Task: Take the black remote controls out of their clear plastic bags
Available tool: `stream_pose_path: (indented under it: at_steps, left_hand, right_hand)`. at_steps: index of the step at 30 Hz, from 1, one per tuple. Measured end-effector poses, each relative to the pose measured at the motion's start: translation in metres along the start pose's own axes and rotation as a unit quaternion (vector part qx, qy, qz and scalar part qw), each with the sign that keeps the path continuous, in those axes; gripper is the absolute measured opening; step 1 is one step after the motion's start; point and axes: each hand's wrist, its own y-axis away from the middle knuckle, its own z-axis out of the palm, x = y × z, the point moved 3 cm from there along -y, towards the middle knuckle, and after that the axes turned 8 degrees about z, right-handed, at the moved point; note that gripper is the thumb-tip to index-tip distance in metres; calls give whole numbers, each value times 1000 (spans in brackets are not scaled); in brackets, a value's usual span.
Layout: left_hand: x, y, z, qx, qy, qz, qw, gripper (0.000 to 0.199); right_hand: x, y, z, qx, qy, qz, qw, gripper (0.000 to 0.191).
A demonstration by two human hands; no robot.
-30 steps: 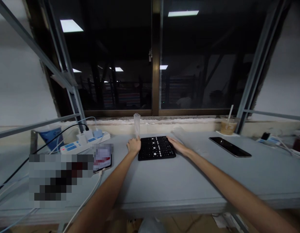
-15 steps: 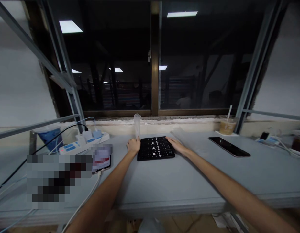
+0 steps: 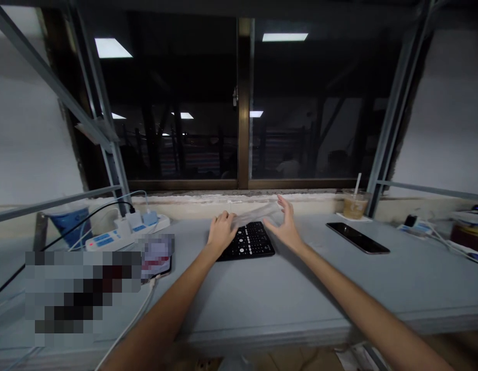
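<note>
A flat black panel [image 3: 258, 239] with rows of small keys and round white buttons lies on the table, its left side partly covered by my left hand [image 3: 222, 232]. A clear, crinkled plastic film [image 3: 258, 211] stretches over its far edge between both hands. The fingers of my left hand are bent at the film's left end and appear to grip it. My right hand [image 3: 285, 226] is raised at the panel's right side, thumb and fingers apart, with the film's right end by its fingers.
A white power strip [image 3: 126, 234] with plugs and cables, and a lit phone [image 3: 157, 257] on a white cable, lie left. At right are a dark phone [image 3: 357, 238] and a drink cup [image 3: 353, 206] with a straw. A window [image 3: 184, 129] stands behind the table.
The plastic that stood upright by my left hand now stretches across toward my right. My left hand has moved over the panel's left side; my right hand has lifted and spread its fingers.
</note>
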Motion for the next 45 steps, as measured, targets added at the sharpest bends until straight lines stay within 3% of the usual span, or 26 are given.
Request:
stream_pose_path:
  at_steps: [4,8,11,16,20,22,24,27,31,34,38,45]
  left_hand:
    - [3,0,-4,2,40,39,998,27]
    - [0,0,-6,3,49,73,996,29]
    - [-5,0,-3,26,5,53,998,35]
    - [-21,1,2,80,-25,-50,995,57]
    - [-37,6,9,60,-9,-137,989,53]
    - [-45,10,15,31,13,-177,984,45]
    - [-51,12,23,-2,48,-193,980,38]
    - [-59,13,33,-34,97,-211,972,35]
    - [-65,15,36,-32,118,-260,958,34]
    - [-65,15,31,-25,112,-279,954,33]
    - [-63,16,24,-17,105,-283,953,32]
    - [-60,16,21,-8,104,-286,952,31]
  right_hand:
    - [-17,2,-6,-23,155,-154,975,47]
    - [-13,4,-1,-71,186,-226,954,18]
    - [-6,1,-4,-49,183,-210,959,23]
    - [7,-11,-28,76,211,-129,966,31]
    - [20,-19,-53,186,252,-53,948,38]
    - [27,-21,-60,197,293,-13,935,43]
    - [35,-22,-61,162,339,20,926,47]
    - [48,-17,-50,46,397,44,916,42]
    - [63,-4,-33,-97,442,94,887,27]
    - [63,1,-27,-163,456,151,862,28]
    - [54,-3,-28,-178,457,165,856,28]
    - [47,-17,-44,-103,433,163,881,26]
